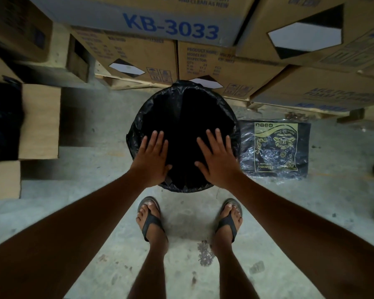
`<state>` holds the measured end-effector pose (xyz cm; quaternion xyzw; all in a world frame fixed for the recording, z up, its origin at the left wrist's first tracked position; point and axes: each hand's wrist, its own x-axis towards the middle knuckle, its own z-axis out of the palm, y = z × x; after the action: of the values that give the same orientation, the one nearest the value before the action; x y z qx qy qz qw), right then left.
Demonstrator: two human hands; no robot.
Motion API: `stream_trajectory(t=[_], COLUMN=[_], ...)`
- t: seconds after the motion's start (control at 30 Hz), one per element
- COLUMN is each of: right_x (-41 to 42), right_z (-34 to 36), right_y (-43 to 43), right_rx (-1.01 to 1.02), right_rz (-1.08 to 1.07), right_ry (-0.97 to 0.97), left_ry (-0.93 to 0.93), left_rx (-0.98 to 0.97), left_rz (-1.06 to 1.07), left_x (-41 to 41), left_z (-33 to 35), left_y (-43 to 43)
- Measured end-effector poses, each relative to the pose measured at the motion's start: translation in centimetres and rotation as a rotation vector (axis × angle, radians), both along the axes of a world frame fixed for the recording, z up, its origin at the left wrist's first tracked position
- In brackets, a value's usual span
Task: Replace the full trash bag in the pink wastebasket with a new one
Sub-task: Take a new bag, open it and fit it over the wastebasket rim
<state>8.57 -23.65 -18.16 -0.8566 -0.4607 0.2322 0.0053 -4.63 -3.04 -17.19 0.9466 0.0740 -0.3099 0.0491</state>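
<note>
Both forearms reach down past sandalled feet; the left hand (152, 157) and right hand (217, 157) hover flat, each grip spread and empty, over the black liner (181, 117) folded round the wastebasket's rim, likely to press trapped air out.

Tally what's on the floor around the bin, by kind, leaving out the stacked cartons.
Lined wastebasket: 1
Pack of trash bags: 1
Filled black bag at far left: 1
Open cardboard box on the left: 1
Total: 4
</note>
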Motion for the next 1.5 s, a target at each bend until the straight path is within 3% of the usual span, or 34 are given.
stream_trajectory(t=[0.07, 0.17, 0.37, 0.43, 0.53, 0.6, 0.67, 0.73, 0.83, 0.93, 1.07, 1.23, 1.5], right_x=[0.3, 1.4, 1.8, 1.9, 2.0, 1.8, 1.1, 0.2, -1.3, -2.5, -3.3, -3.3, -1.8], right_z=[-1.2, -2.8, -3.3, -3.7, -4.8, -5.0, -4.6, -4.3, -5.0, -7.6, -11.7, -13.9, -6.8], right_y=[0.3, 1.5, 3.1, 3.5, 3.9, 4.2, 4.4, 4.9, 6.1, 7.7, 9.2, 8.9, 5.8], right_rx=[-0.269, -0.650, -0.921, -0.912, -0.746, -0.562, -0.403, -0.295, -0.218, -0.229, -0.437, -0.598, -0.217], right_rz=[0.119, 0.132, 0.270, 0.274, 0.157, 0.013, -0.101, -0.136, -0.132, -0.098, -0.074, -0.184, -0.279], right_ry=[0.010, 0.082, 0.046, 0.054, 0.149, 0.211, 0.237, 0.236, 0.250, 0.253, 0.282, 0.468, 0.481], left_ry=[0.193, 0.439, 0.641, 0.597, 0.374, 0.101, -0.222, -0.374, -0.307, -0.346, -0.400, -0.401, -0.303], left_rx=[0.081, 0.162, 0.267, 0.232, 0.032, -0.084, -0.060, -0.004, 0.023, -0.035, -0.056, -0.048, -0.098], left_rz=[-0.087, -0.143, -0.150, -0.148, -0.023, 0.108, 0.174, 0.289, 0.463, 0.474, 0.478, 0.461, 0.517], left_x=[0.7, 1.7, 2.6, 3.0, 4.1, 4.1, 3.4, 2.2, 1.1, 0.6, 0.3, 0.3, 0.8], left_z=[-0.8, -1.5, -3.6, -3.8, -2.9, -1.9, -0.7, -0.2, -0.8, -2.2, -3.0, -3.2, -1.3], left_y=[0.7, 0.6, 0.2, 0.0, -0.1, 0.2, 0.8, 1.8, 3.4, 3.8, 3.7, 3.9, 3.8])
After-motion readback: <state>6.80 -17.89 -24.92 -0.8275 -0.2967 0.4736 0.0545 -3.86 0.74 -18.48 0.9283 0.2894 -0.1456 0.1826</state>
